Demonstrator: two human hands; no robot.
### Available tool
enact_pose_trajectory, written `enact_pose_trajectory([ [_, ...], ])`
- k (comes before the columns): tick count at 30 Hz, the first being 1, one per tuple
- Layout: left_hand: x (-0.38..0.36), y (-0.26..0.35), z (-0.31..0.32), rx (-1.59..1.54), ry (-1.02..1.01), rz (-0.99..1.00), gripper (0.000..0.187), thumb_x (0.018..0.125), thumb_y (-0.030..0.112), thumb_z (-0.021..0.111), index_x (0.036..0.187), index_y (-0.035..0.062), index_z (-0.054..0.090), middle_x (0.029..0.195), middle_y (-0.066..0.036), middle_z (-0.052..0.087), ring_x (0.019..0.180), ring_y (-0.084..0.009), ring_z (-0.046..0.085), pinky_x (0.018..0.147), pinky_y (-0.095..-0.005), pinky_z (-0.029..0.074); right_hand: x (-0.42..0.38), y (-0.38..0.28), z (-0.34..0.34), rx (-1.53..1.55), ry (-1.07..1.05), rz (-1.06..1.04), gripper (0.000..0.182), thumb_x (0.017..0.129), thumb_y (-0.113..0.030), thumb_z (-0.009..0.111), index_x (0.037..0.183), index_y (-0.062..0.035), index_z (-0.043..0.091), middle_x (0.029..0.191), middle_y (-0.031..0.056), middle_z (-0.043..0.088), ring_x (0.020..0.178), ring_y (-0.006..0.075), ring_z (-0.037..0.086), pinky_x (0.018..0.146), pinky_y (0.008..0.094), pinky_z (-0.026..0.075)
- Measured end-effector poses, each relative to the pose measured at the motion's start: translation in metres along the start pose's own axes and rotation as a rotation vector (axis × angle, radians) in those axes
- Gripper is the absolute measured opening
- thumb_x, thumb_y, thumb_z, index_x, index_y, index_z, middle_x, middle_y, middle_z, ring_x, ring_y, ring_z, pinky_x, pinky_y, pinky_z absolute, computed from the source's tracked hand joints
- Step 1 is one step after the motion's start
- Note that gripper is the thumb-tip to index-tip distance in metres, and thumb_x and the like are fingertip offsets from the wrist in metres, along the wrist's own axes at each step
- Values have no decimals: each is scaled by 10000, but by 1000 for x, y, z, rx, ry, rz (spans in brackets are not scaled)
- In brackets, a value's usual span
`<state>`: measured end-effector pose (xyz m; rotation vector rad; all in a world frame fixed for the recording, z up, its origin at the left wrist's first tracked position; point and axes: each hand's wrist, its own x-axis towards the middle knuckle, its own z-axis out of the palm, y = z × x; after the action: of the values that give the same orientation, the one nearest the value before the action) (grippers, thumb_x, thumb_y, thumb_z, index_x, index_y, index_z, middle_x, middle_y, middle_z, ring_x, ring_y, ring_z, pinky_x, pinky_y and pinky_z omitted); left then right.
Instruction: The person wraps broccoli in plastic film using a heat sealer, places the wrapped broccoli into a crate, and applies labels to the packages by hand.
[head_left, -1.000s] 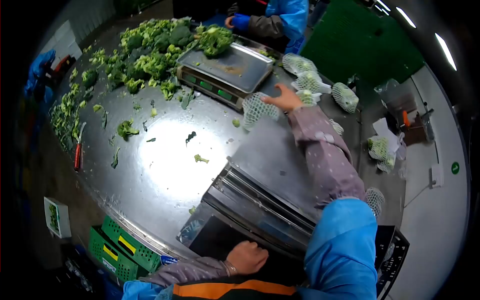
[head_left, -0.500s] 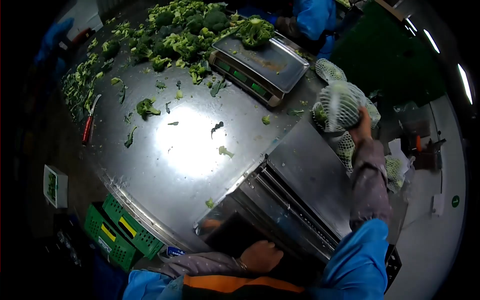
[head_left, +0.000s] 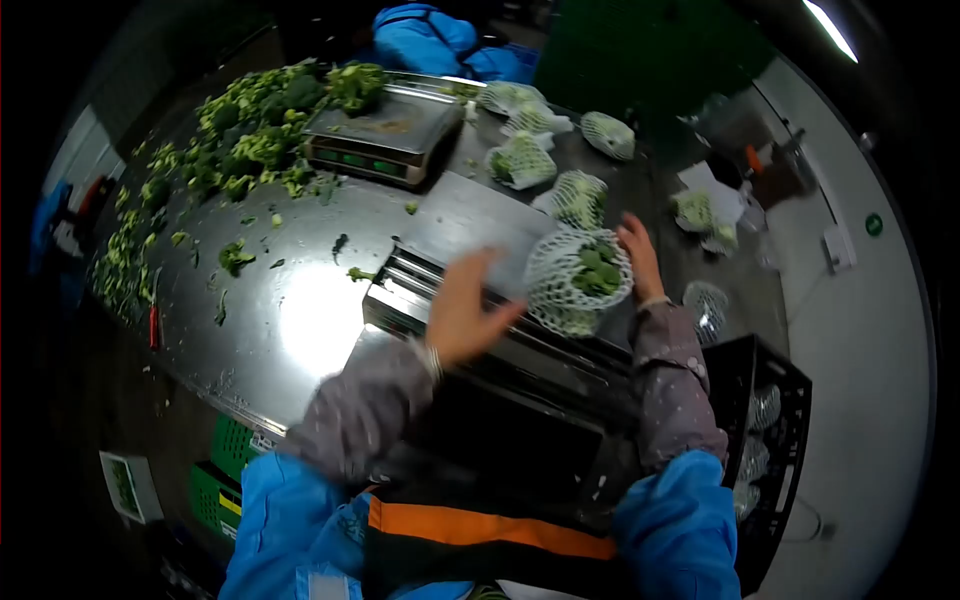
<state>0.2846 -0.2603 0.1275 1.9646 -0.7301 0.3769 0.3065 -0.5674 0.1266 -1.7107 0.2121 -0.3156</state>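
My right hand [head_left: 643, 258] is against the right side of a broccoli head in white foam netting [head_left: 562, 290], its fingers curved along the net. Green shows through the net's open end, which faces me. My left hand [head_left: 465, 310] is to the left of that head, apart from it, with thumb and fingers spread and slightly blurred. Both are above the front edge of a steel wrapping machine [head_left: 400, 290] with a flat plate [head_left: 470, 225]. Just beyond, another netted broccoli head [head_left: 580, 198] lies on the work surface.
More netted heads [head_left: 520, 160] lie farther back. A scale [head_left: 385, 130] bears a bare broccoli head [head_left: 356, 87], beside a broccoli heap [head_left: 250, 130]. A red-handled knife [head_left: 154, 325] lies at the table's left edge. At right stands a black crate [head_left: 790, 440] containing wrapped heads.
My right hand has come back toward me with a netted broccoli head. My left hand has risen from near my body to the machine and spread its fingers. The view has swung right.
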Motion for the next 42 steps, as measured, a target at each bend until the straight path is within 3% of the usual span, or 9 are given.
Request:
enact_pose_trajectory([
  [3, 64, -41, 40, 28, -135, 35, 744, 725, 313, 711, 1334, 80, 354, 1322, -192, 408, 1202, -338, 403, 968, -387, 360, -8, -3, 30, -3, -167, -305, 420, 849, -350, 603, 1170, -81, 562, 1250, 98, 507, 1130, 208, 470, 945, 320, 351],
  [5, 82, -51, 73, -697, -430, -360, 615, 788, 387, 642, 1269, 49, 461, 1211, -193, 525, 1092, -291, 525, 901, -341, 415, -18, -32, 33, -93, -307, -13, 428, 861, -352, 593, 1188, -81, 541, 1252, 104, 508, 1148, 206, 462, 955, 316, 346],
  [9, 108, -39, 84, -311, -543, -626, 532, 832, 516, 535, 1057, 46, 638, 958, -149, 652, 936, -261, 612, 838, -312, 444, -1, 8, -6, 319, -15, 169, 438, 863, -376, 580, 1222, -132, 517, 1229, 77, 516, 1094, 209, 493, 913, 325, 377],
  [14, 112, -17, 89, -649, -536, -171, 723, 804, 473, 623, 1327, 53, 354, 1266, -181, 480, 1111, -267, 502, 919, -351, 411, -54, -37, -4, 195, -151, 223, 629, 865, -379, 581, 1342, -51, 336, 1278, 88, 451, 1138, 184, 443, 897, 304, 386],
  [17, 117, -14, 96, -412, -476, -273, 696, 835, 526, 549, 1287, 16, 410, 1170, -192, 538, 1098, -246, 514, 916, -322, 412, -22, 14, 1, 89, -70, 81, 579, 862, -456, 567, 1214, -2, 498, 1111, 91, 576, 1027, 184, 517, 878, 280, 397],
  [22, 136, -27, 83, -672, -855, -864, 635, 885, 591, 391, 1202, 62, 540, 1034, -86, 643, 844, -197, 635, 759, -332, 509, -37, -27, 14, -29, -253, 571, 687, 880, -606, 361, 1091, 10, 580, 906, 149, 644, 664, 256, 644, 481, 350, 539],
  [27, 116, -20, 34, -439, -911, -820, 799, 796, 755, 299, 1273, 136, 466, 1128, -104, 568, 736, -184, 615, 580, -316, 496, -50, -29, 9, -213, -223, 538, 714, 905, -596, 296, 971, 38, 617, 735, 155, 650, 560, 263, 644, 430, 328, 516],
  [33, 95, -45, 45, -587, -631, -420, 535, 839, 337, 632, 1281, 87, 468, 1159, -114, 578, 1037, -183, 538, 912, -303, 413, -64, -39, 7, -305, -59, 241, 458, 935, -423, 392, 1207, -80, 529, 962, 80, 610, 581, 136, 588, 486, 244, 464],
  [42, 88, -46, 103, -703, -616, -390, 661, 896, 511, 470, 1339, 40, 331, 1214, -146, 497, 1138, -197, 452, 963, -298, 350, -65, -36, -12, -321, -10, 328, 464, 944, -429, 369, 1214, -85, 524, 984, 64, 616, 617, 134, 613, 445, 228, 464],
])
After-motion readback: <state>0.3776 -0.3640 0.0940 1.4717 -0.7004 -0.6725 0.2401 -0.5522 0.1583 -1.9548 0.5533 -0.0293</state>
